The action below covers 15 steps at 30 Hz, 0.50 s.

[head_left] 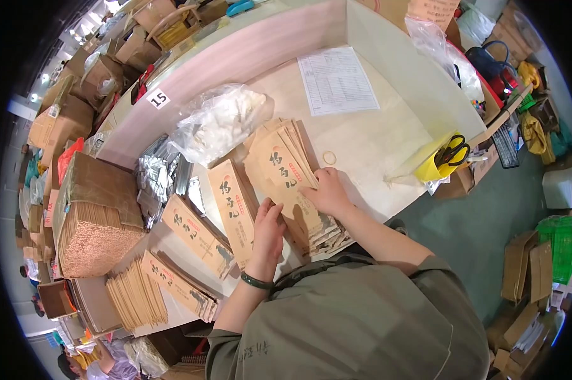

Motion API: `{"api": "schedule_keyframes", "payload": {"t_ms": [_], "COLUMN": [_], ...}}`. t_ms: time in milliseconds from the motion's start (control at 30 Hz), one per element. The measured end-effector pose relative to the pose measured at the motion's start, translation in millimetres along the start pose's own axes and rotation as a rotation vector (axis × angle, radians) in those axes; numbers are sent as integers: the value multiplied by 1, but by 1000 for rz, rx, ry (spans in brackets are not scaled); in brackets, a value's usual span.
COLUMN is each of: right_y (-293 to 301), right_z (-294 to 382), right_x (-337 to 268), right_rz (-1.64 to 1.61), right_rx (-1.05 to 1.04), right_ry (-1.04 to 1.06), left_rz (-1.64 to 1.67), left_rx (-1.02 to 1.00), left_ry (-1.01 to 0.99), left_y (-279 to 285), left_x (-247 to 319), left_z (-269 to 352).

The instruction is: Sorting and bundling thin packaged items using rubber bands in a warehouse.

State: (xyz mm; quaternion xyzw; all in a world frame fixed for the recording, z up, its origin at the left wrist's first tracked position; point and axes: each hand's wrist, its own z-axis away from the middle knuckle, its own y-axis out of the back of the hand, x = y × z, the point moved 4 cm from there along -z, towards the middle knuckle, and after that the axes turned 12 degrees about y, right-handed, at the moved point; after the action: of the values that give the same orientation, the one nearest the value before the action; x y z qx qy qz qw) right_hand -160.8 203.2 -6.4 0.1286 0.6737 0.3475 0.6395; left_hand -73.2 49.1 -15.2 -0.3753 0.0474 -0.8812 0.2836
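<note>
A thick stack of printed kraft paper bags (281,166) lies fanned out before me, its upper ends uneven. My right hand (331,194) is at the stack's right edge, thumb on the top bag and fingers along the side. By the left edge is my left hand (269,232), wearing a dark bracelet (256,281); nothing shows in it, and whether it touches the stack is unclear. It partly covers a narrower pile of the same printed bags (231,204). Farther left lie two more printed piles, one upper (195,232) and one lower (176,280).
Silvery metal strips (155,173) and a clear plastic bag with white contents (224,118) lie behind the piles. An open carton of kraft bags (100,237) stands left. A rubber band (329,157), a printed sheet (337,80) and a yellow holder with scissors (435,159) are right.
</note>
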Motion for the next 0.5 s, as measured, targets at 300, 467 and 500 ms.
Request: {"api": "schedule_keyframes", "payload": {"t_ms": [300, 467, 500], "right_y": [-4, -21, -29], "right_z": [-25, -39, -40], "right_x": [-2, -22, -26], "right_rz": [-1176, 119, 234], "right_rx": [-427, -464, -446], "right_ry": [-333, 310, 406], "left_rz": [7, -20, -156], "left_rx": [49, 95, 2], "left_ry": [-41, 50, 36], "left_y": [0, 14, 27], "left_x": [17, 5, -11], "left_z": [8, 7, -14]}}
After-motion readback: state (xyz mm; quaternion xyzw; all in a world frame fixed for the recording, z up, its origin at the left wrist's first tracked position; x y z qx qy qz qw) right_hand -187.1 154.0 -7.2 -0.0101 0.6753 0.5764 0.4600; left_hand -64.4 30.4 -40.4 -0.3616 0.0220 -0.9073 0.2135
